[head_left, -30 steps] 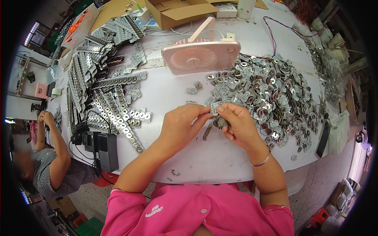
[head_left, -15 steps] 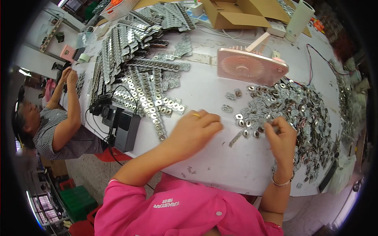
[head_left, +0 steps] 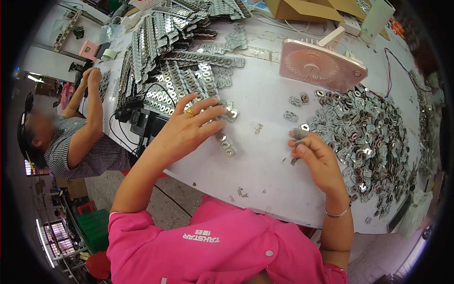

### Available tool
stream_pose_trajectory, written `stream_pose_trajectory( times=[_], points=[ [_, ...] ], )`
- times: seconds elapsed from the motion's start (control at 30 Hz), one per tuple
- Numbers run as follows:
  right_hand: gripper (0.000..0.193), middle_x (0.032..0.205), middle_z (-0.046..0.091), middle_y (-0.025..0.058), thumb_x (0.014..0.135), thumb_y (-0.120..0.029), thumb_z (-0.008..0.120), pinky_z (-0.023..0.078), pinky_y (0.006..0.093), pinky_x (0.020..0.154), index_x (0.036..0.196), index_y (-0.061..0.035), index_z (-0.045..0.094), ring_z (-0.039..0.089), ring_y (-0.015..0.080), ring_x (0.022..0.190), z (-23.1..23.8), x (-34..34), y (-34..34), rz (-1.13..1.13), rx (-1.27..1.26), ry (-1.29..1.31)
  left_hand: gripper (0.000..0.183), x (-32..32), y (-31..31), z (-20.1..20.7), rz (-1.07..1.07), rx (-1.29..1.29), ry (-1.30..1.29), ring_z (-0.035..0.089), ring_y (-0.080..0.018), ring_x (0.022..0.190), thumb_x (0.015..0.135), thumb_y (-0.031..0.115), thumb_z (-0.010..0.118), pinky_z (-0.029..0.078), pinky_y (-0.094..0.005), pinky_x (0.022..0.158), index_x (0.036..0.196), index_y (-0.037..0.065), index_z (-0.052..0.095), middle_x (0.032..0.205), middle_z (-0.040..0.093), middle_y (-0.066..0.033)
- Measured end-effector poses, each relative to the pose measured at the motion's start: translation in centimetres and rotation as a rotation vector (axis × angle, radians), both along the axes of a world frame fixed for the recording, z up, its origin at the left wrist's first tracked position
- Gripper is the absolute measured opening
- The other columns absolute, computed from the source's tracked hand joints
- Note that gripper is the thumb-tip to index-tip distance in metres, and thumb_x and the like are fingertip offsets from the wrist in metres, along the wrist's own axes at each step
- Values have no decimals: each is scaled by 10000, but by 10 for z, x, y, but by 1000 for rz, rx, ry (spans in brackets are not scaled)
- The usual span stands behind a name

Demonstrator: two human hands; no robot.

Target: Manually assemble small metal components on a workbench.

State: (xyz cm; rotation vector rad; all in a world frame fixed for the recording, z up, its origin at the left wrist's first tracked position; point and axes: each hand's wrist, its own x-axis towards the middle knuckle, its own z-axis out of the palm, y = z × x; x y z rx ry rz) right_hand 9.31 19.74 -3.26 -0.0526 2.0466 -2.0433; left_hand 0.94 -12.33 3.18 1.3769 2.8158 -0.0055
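Note:
My left hand (head_left: 187, 128) is over the near end of the strips of linked metal plates (head_left: 189, 80), fingers spread apart. Just under its fingertips lies a short end of a strip (head_left: 228, 146) with round holes; whether the fingers touch it I cannot tell. My right hand (head_left: 316, 158) is at the left edge of a heap of loose small metal plates (head_left: 364, 137), thumb and fingers pinched together. Something small and dark shows at its fingertips, too small to name. A few single plates (head_left: 290, 116) lie apart from the heap, beyond this hand.
A pink fan (head_left: 321, 66) stands behind the heap. Farther back are a cardboard box (head_left: 302, 9) and a pale cylinder (head_left: 377, 21). Black devices with cables (head_left: 137, 120) sit by my left forearm. Another person (head_left: 71, 128) works at the table's left side. Small scraps (head_left: 242, 192) lie near the front edge.
My left hand has moved left and away from me to the strips, its fingers spreading. My right hand has drawn left, off the heap's edge. The whole view has shifted slightly.

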Motion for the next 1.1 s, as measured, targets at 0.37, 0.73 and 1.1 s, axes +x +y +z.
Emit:
stream_pose_trajectory(
  times=[0.37, 0.73, 1.1],
  points=[
    [203, 970, 580, 56, 1018, -195, 538, 505, 240, 636, 1013, -11, 625, 595, 90, 721, 20, 4, 12, -328, -119, 234, 260, -17, 115, 8, -180, 484, -122, 597, -254, 714, 813, 146, 651, 446, -388, 663, 1070, 112, 641, 871, 633, -58],
    [135, 748, 545, 48, 951, -139, 602, 424, 290, 575, 936, -10, 638, 535, 143, 627, 23, 5, 23, -268, 210, 254, 154, -16, 128, 8, -18, 420, -360, 635, -226, 549, 901, 261, 677, 467, -326, 507, 953, 131, 741, 700, 684, -37],
    [150, 703, 583, 96, 923, -162, 645, 436, 341, 577, 928, -12, 644, 572, 228, 618, 19, 1, 18, -126, 372, 356, 177, -15, 124, -6, -58, 409, -604, 672, -294, 678, 892, 230, 677, 511, -367, 586, 1014, 102, 686, 788, 697, -92]
  ],
)
